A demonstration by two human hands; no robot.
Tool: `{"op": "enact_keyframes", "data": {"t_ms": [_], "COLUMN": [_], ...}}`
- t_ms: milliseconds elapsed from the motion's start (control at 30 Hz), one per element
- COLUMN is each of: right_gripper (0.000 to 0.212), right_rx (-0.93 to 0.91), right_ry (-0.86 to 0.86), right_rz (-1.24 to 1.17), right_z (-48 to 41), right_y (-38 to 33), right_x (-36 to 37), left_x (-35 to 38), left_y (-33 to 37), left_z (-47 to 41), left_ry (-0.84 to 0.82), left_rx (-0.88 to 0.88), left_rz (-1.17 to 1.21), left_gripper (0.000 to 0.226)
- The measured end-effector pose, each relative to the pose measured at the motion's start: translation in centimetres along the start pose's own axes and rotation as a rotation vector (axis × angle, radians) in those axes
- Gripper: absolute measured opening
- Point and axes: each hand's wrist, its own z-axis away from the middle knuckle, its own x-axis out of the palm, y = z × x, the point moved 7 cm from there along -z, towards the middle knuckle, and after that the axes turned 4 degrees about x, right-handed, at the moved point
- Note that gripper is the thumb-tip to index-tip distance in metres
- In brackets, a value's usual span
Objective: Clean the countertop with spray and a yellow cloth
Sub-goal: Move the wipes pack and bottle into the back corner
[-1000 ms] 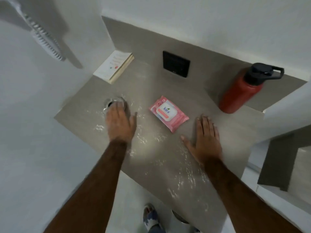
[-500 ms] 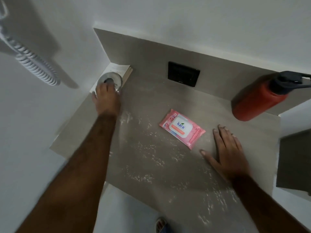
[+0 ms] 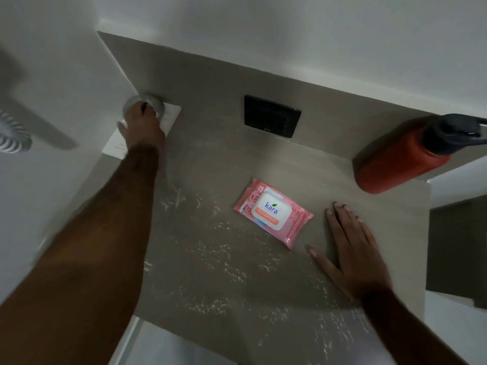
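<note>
The grey countertop [image 3: 210,159] is strewn with white specks [image 3: 210,254] across its middle and front. My left hand [image 3: 143,127] reaches to the back left corner and grips a small round metal dish [image 3: 155,102], held over a white book [image 3: 171,115] by the wall. My right hand [image 3: 350,248] lies flat on the counter with fingers spread, holding nothing, just right of a pink wipes pack [image 3: 272,212]. No spray bottle or yellow cloth is in view.
A red bottle [image 3: 400,159] with a black cap stands at the back right corner. A black switch plate [image 3: 271,115] sits on the back wall. A coiled white cord [image 3: 10,135] hangs at the far left. Walls close in the left and back sides.
My left hand took the round metal dish from the counter's left side and carried it back onto the book in the corner. My right hand stayed flat on the counter.
</note>
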Motion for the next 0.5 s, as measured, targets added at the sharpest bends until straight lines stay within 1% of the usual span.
{"op": "enact_keyframes", "data": {"t_ms": [67, 100, 133, 200, 267, 300, 333, 400, 433, 500], "right_gripper": [0.095, 0.095, 0.095, 0.095, 0.094, 0.094, 0.094, 0.095, 0.095, 0.095], "right_rx": [0.003, 0.006, 0.009, 0.011, 0.015, 0.016, 0.018, 0.024, 0.023, 0.017], "right_ry": [-0.007, -0.012, -0.019, -0.022, -0.018, -0.014, -0.013, -0.02, -0.02, -0.02], "right_rz": [0.001, 0.003, 0.005, -0.003, -0.024, -0.037, -0.047, -0.057, -0.057, -0.05], "right_z": [0.1, 0.1, 0.1, 0.0, 0.0, 0.0, 0.0, 0.0, 0.1, 0.0], "right_y": [0.0, 0.0, 0.0, -0.1, -0.2, -0.2, -0.3, -0.3, -0.3, -0.2], "right_x": [0.0, -0.1, -0.1, -0.2, -0.5, -0.6, -0.7, -0.8, -0.7, -0.5], "left_x": [-1.5, -2.2, -2.4, -1.5, -0.1, 0.7, 1.5, 2.4, 2.7, 3.4], "left_y": [0.8, 1.9, 3.5, 7.9, 12.3, 14.3, 15.9, 17.9, 18.4, 18.9], "left_z": [2.0, 3.6, 5.9, 12.1, 18.5, 21.2, 23.3, 26.2, 27.1, 28.3], "left_ry": [0.123, 0.165, 0.156, 0.028, -0.151, -0.232, -0.294, -0.353, -0.374, -0.426], "left_rx": [-0.015, -0.005, 0.029, 0.133, 0.177, 0.189, 0.206, 0.19, 0.155, 0.101], "left_rz": [0.038, 0.101, 0.18, 0.347, 0.462, 0.448, 0.383, 0.268, 0.248, 0.205], "left_gripper": [0.054, 0.056, 0.058, 0.061, 0.071, 0.083, 0.099, 0.124, 0.129, 0.131]}}
